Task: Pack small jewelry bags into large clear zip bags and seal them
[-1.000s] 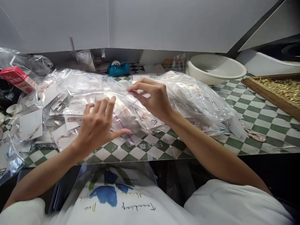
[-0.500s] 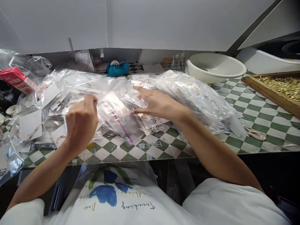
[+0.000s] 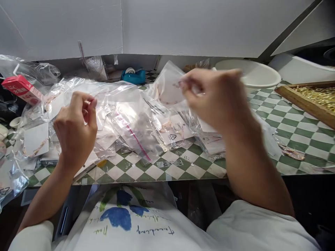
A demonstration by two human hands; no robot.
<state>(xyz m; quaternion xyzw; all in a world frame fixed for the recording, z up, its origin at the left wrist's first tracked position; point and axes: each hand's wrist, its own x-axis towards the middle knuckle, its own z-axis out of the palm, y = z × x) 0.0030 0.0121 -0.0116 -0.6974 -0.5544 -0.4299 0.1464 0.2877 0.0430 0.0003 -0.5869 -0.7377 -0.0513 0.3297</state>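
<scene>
My left hand (image 3: 75,129) is closed in a pinch at the left edge of a large clear zip bag (image 3: 125,101). Its pink zip strip slants across the pile in the middle. My right hand (image 3: 211,97), smeared by motion, is raised on the right with fingers pinched. It holds the corner of a small clear packet (image 3: 170,85) with a white card and a thin beaded bracelet inside. Below it lie more carded packets (image 3: 171,129), one bearing a black triangular mark. Part of the right-hand pile is hidden behind my right forearm.
Bagged jewellery cards (image 3: 36,139) and a pink drink carton (image 3: 22,89) crowd the left. A teal tape dispenser (image 3: 133,76) stands behind. At the right are a white basin (image 3: 261,75) and a wooden tray (image 3: 300,101) of gold-coloured pieces. The checkered tabletop (image 3: 146,172) ends before my body.
My right hand has risen from the packets and moved right, lifting a small carded packet. My left hand has shifted left and slightly down, with the large bag's edge drawn that way.
</scene>
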